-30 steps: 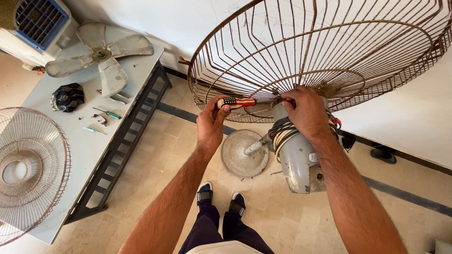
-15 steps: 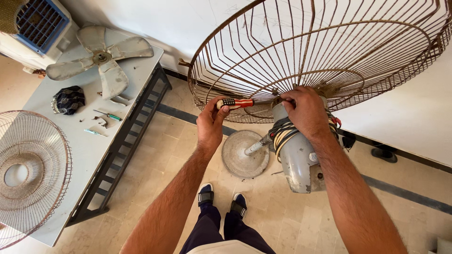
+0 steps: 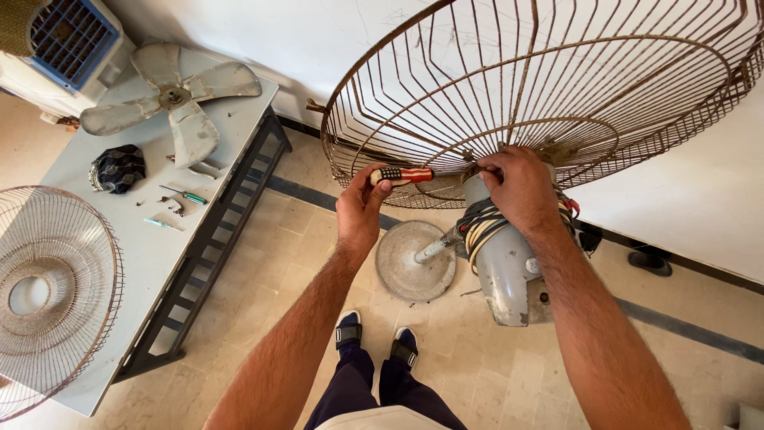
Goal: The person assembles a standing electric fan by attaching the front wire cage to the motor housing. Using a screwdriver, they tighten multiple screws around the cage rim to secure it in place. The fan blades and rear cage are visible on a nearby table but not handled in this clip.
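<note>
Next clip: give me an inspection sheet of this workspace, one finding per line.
Surface: grey table at left; beige tiled floor.
Job's things: rusty wire fan guard on grey motor housing; screwdriver with red striped handle; round fan base.
Clutter: fan blade, second guard, dark cloth, small green screwdriver, loose screws.
Hands: left hand grips the screwdriver; right hand rests on the motor top at the guard's hub.
Cables: cord coiled round the motor.
Surroundings: white wall, blue-grilled appliance.
</note>
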